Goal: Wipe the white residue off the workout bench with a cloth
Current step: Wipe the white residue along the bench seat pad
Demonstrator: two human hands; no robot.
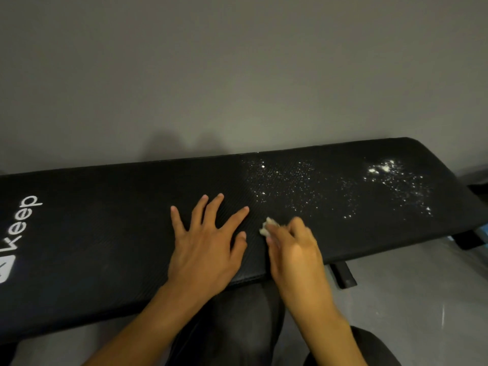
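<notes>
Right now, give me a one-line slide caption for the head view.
Left hand flat on the black bench, right hand pinching a cloth beside scattered white residue.

You can read one word, "Keep" (22,223), at the left of the frame. It is printed in white on the black bench (105,233) and runs sideways up its surface. Just below it a white logo (6,268) is cut off by the frame's edge.
</notes>
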